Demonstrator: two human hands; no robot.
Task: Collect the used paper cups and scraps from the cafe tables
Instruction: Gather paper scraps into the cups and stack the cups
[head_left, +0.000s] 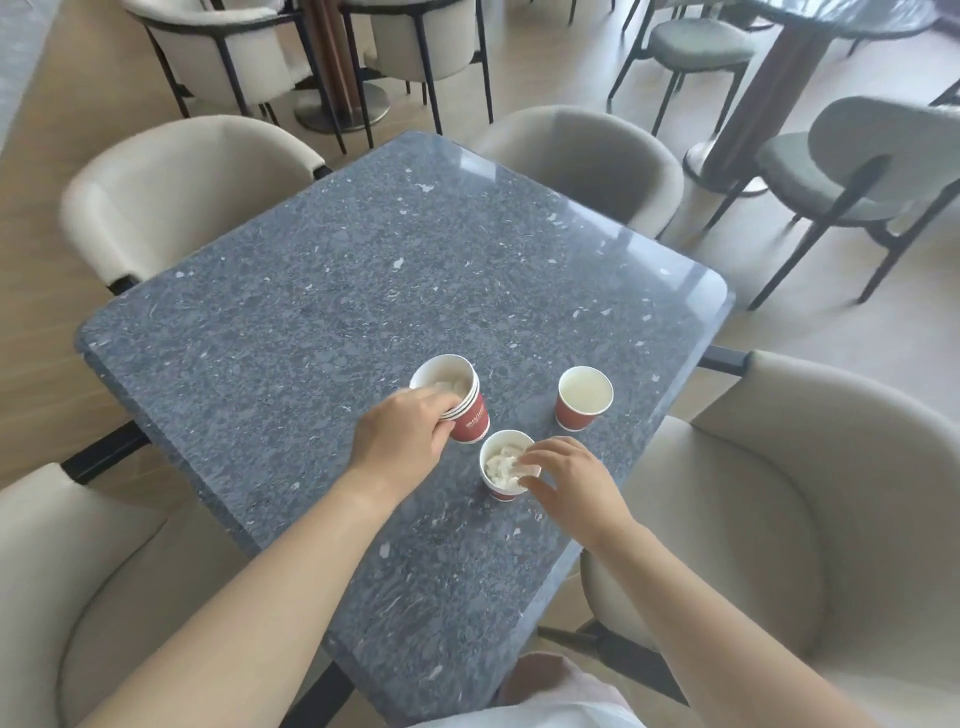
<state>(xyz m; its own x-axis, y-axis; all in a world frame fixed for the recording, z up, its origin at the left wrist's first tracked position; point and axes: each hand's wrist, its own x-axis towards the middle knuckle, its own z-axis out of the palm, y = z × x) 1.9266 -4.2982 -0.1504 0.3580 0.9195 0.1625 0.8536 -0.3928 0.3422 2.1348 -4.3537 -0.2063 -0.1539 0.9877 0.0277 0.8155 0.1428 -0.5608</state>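
Three red paper cups stand near the front right of a grey speckled table (332, 291). The left one is a nested stack of cups (457, 400) with white paper scraps inside; my left hand (402, 434) grips its near side just under the rim. My right hand (566, 475) pinches a white scrap (524, 470) at the rim of the nearest cup (503, 470), which holds crumpled white paper. The third cup (583, 397) stands apart at the right, upright, with a pale inside and nothing seen in it.
Cream armchairs surround the table: far left (176, 192), far right (582, 156), near left (78, 597), near right (810, 519). Grey chairs (862, 171) and another table stand beyond on the pale wooden floor.
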